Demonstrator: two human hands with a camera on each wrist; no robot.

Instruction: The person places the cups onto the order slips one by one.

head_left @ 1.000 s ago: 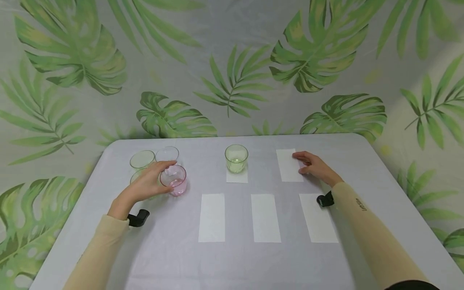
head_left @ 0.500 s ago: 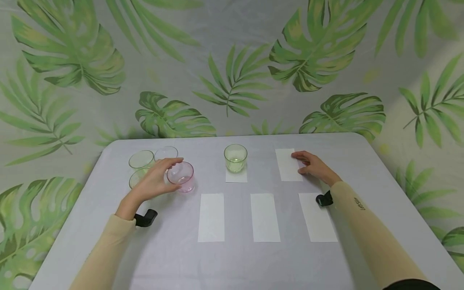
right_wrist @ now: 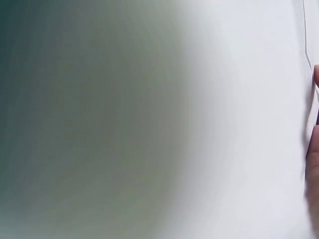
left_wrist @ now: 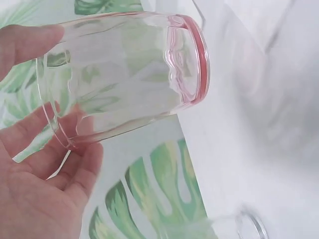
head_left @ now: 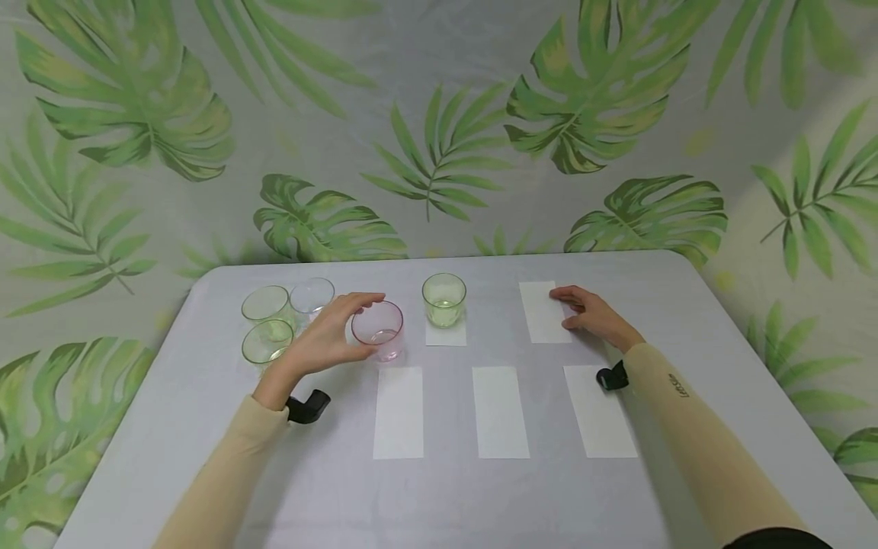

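Observation:
My left hand [head_left: 318, 345] grips a pink-tinted glass [head_left: 388, 348] near its rim, thumb on one side and fingers on the other. In the left wrist view the glass [left_wrist: 119, 74] is clear-walled with a thick pink base, held off the white surface. A green glass [head_left: 444, 301] stands to its right, on a white paper rectangle [head_left: 447, 336]. At the back right my right hand [head_left: 597, 314] rests loosely at the edge of another paper rectangle [head_left: 540, 314], holding nothing visible. The right wrist view is mostly blurred, with a bit of the right hand [right_wrist: 313, 169] at its edge.
Left of my left hand stand two green glasses [head_left: 266, 305] and a clear glass [head_left: 312, 293], close together. Three paper rectangles [head_left: 398, 415] lie in the front row on the white-covered table [head_left: 439, 503]. A leaf-print cloth [head_left: 439, 152] hangs behind.
My left hand has carried the pink glass to the right, away from the other glasses on the left and towards the green one. My right hand has stayed put.

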